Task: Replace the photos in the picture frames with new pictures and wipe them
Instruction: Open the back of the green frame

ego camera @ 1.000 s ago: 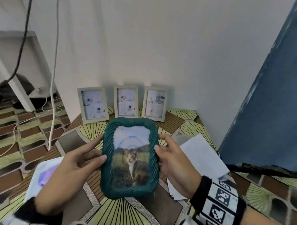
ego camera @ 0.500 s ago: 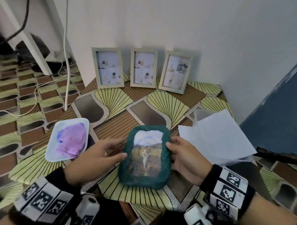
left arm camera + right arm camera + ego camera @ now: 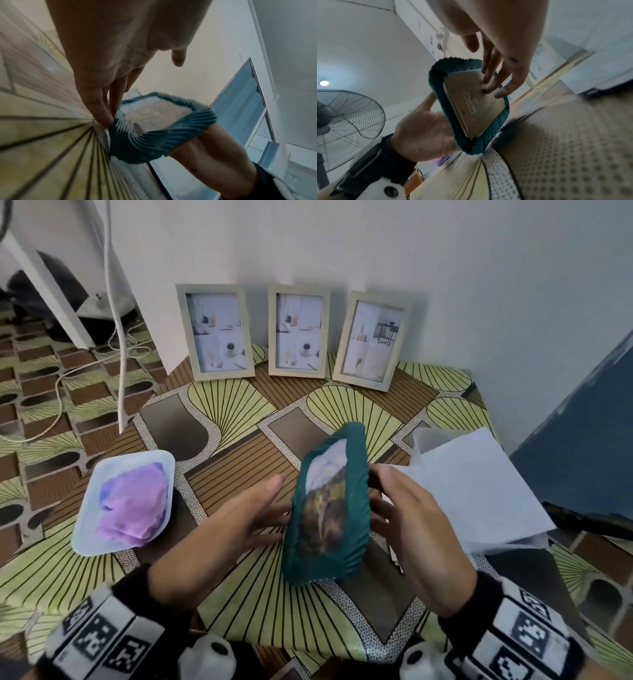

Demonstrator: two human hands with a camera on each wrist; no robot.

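A green ribbed picture frame [image 3: 329,508] with a cat photo stands tilted on its edge over the patterned table [image 3: 239,405], between both hands. My left hand [image 3: 239,518] lies against its front side with straight fingers [image 3: 102,108] touching the rim [image 3: 137,143]. My right hand [image 3: 411,518] holds the other side, thumb at the rim and fingers [image 3: 496,81] on the brown back board [image 3: 471,101]. Three pale wooden frames [image 3: 215,332] [image 3: 298,332] [image 3: 371,340] lean on the wall at the back. A purple cloth [image 3: 132,508] lies in a white tray [image 3: 89,508] on the left.
White paper sheets [image 3: 472,491] lie on the table to the right of the hands. A blue panel [image 3: 582,422] rises at the right edge. White cables [image 3: 116,337] hang and trail over the floor on the left. A standing fan [image 3: 342,121] is behind.
The green frame has come down toward the table and turned from facing me to standing edge-on, its back toward the right hand. My view has dropped toward the table.
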